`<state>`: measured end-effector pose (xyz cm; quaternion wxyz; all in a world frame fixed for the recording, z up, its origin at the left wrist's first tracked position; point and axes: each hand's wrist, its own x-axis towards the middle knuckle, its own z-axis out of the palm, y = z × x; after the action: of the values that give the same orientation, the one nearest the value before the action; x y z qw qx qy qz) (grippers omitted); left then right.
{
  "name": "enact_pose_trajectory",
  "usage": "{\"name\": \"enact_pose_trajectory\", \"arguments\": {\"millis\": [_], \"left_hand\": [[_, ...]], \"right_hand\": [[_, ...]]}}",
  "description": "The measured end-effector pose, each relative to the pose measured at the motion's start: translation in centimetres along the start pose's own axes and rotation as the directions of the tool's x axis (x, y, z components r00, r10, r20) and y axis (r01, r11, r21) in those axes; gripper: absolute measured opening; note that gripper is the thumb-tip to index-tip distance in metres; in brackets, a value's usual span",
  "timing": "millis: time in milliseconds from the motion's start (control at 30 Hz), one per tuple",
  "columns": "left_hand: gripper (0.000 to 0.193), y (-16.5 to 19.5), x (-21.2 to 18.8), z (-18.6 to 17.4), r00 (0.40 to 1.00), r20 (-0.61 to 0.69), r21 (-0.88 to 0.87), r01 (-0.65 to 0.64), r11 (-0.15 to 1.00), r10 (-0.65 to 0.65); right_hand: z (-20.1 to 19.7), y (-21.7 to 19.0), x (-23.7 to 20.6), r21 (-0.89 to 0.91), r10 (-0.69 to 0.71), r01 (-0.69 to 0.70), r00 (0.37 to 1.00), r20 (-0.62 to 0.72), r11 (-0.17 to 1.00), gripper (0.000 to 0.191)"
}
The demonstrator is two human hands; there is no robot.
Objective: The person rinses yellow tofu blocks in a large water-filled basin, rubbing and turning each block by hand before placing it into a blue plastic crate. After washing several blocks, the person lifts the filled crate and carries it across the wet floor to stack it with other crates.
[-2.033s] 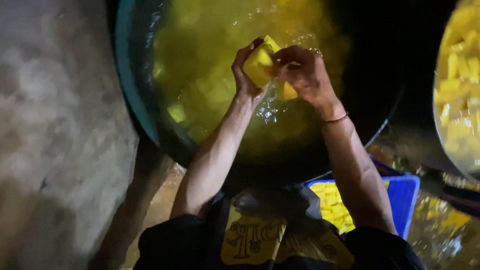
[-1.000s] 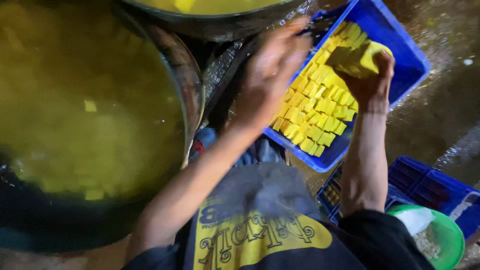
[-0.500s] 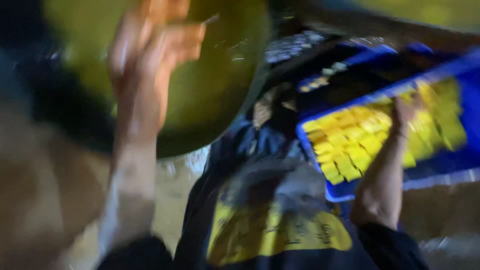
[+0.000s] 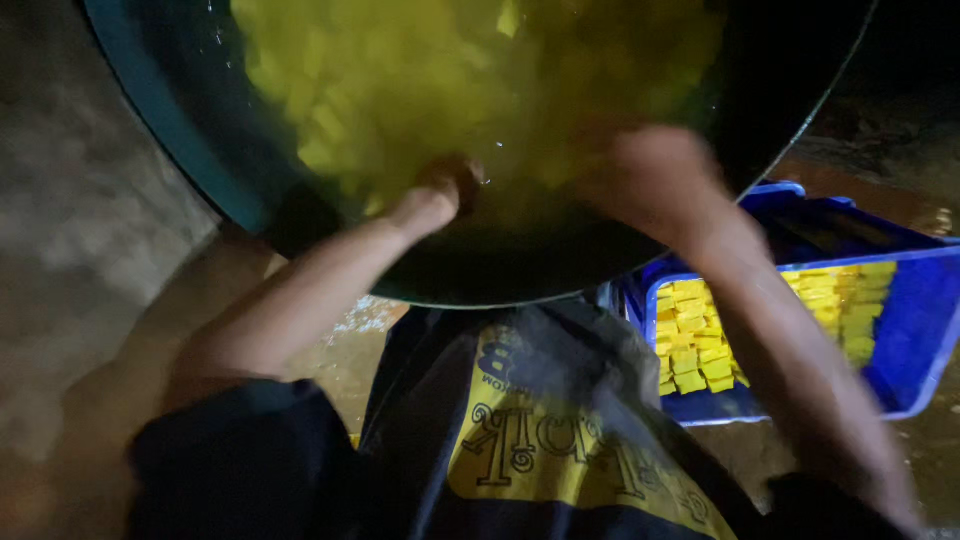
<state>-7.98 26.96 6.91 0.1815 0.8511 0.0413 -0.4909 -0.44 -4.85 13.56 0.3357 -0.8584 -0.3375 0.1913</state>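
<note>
yellow liquid fills the big round dark metal basin [image 4: 800, 120] at the far side of the scene, with pale yellow cubed pieces [image 4: 330, 110] floating thick toward its far left. we have both hands down in it near the near rim. our left hand [image 4: 445, 190] is dipped at the wrist, so only its heel shows; whether its fingers are spread or closed on anything we cannot tell. our right hand [image 4: 640, 165] is a motion blur just right of it, and its state is just as unreadable. the cubes lie beyond and left of both hands, so the left hand is the nearer one; the pieces are blocky, with no long axis to speak of. on the near right sits the blue plastic crate [image 4: 920, 310], with rows of yellow cubes [image 4: 690, 340] laid flat inside, well apart from the hands.

half a second ago the right hand reached to the crate and the left was raised by the basin; now both are in the liquid.
</note>
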Motion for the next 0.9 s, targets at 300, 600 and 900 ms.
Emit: {"name": "enact_pose_trajectory", "arguments": {"millis": [300, 600, 900], "left_hand": [[0.05, 1.2, 3.8, -2.7, 0.961, -0.164, -0.184, -0.253, 0.95, 0.224], [0.052, -1.5, 2.8, -2.0, 0.924, -0.338, -0.375, -0.305, 0.875, 0.177], [0.055, -3.6, 1.8, 0.5, 0.64, -0.56, -0.65, 0.055, 0.758, -0.526]], "right_hand": [[11.5, -3.3, 12.2, -0.353, 0.043, 0.098, 0.927, 0.373, 0.931, 0.054], [4.3, -1.5, 15.2, -0.028, -0.019, 0.053, 0.71, 0.704, 0.998, 0.045], [9.2, -10.6, 30.0, -0.49, 0.102, 0.464, 0.642, 0.76, 0.738, 0.05]]}}
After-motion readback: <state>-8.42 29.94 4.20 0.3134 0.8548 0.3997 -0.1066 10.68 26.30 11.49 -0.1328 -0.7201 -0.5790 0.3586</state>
